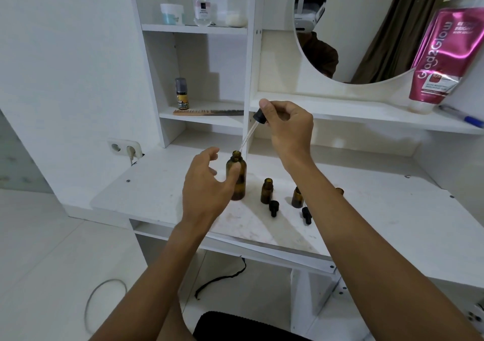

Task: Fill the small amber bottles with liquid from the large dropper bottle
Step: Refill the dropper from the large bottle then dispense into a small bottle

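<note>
Item 1, lg amber dropper bottle (236, 178): upright on the white bench (366, 209), cap off, mouth open; our left hand (207, 183) is beside it, thumb touching the shoulder, other fingers spread wide, so a loose steadying grip, not a full wrap. Item 2, dropper (252, 131): our right hand (288, 128) pinches the black rubber bulb betw. thumb and fingers, glass pipette slanting down, tip just above the bottle mouth. Items 3–4, small amber bottles: one (267, 191) stands open just right of the lg bottle, a second (296, 198) further right, partly behind our right forearm; two black dropper caps (274, 208) lie on the bench in front of them. Handling, our judgement: all glass, light, smooth, likely slippery if wet; thin pipette is the fragile part, so we'd hold by bulb/collar only, and take the bottles round the body, low, since the small ones look easy to tip. Not clear: liquid level in any bottle (dark glass), whether the pipette is loaded, and a poss. third small bottle (339, 190) peeking past the forearm, mostly hidden.
</note>
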